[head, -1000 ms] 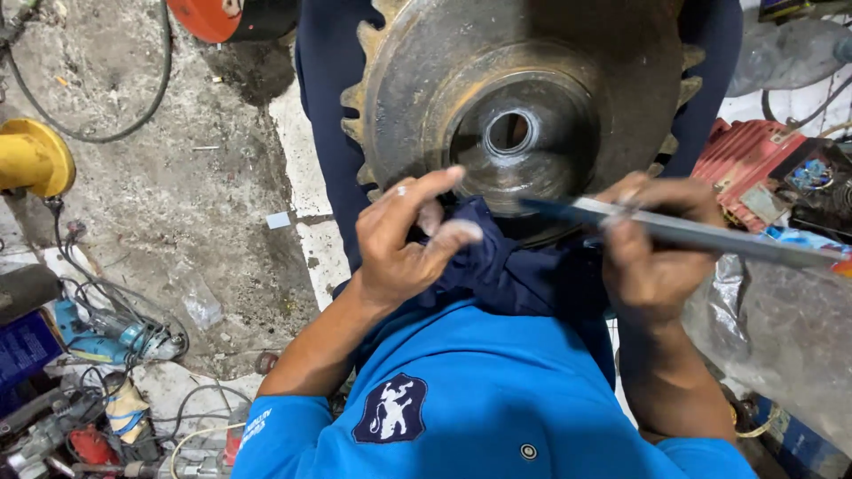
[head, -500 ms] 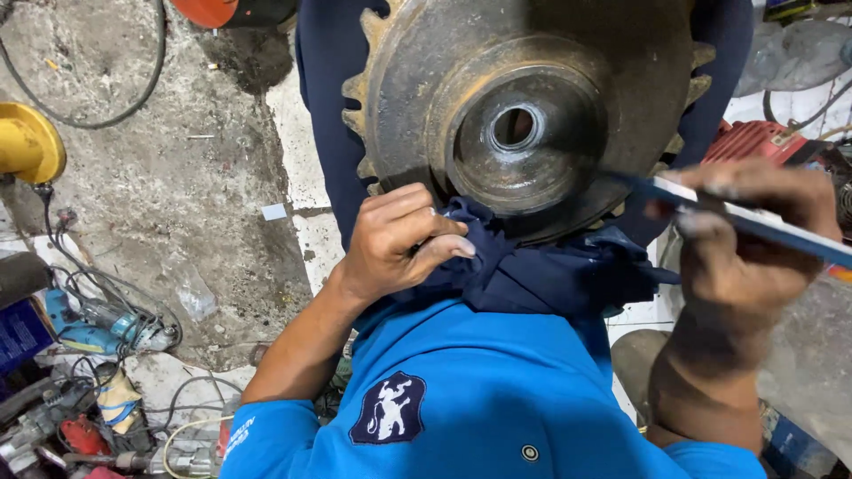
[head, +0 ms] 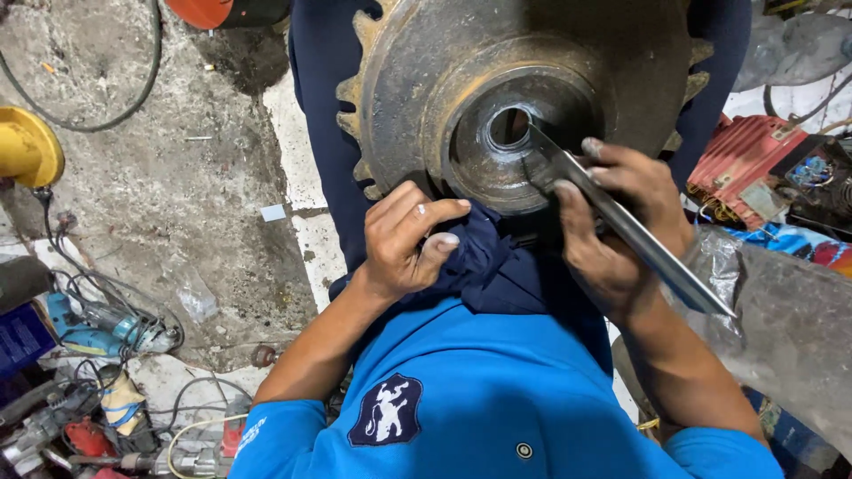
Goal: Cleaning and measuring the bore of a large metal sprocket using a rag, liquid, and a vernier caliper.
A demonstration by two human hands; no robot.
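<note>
A big rusty toothed sprocket wheel [head: 426,80] rests on my lap between my dark blue trouser legs. My left hand [head: 404,239] grips the wheel's lower rim, fingers curled over its edge. My right hand [head: 612,222] holds a long flat metal caliper [head: 639,235]. The caliper's tip reaches into the round bore [head: 508,129] at the middle of the wheel's recessed hub. The rest of the caliper slants down to the right past my wrist.
A yellow object [head: 27,146] and a black cable [head: 106,106] lie on the dirty concrete floor to the left. A blue power tool [head: 98,324] and tangled wires sit at lower left. At right lie a red finned part [head: 737,164] and clear plastic sheeting [head: 790,319].
My right hand has swung the caliper from lying level in front of the wheel to pointing its tip into the hub bore. My left hand stays on the lower rim.
</note>
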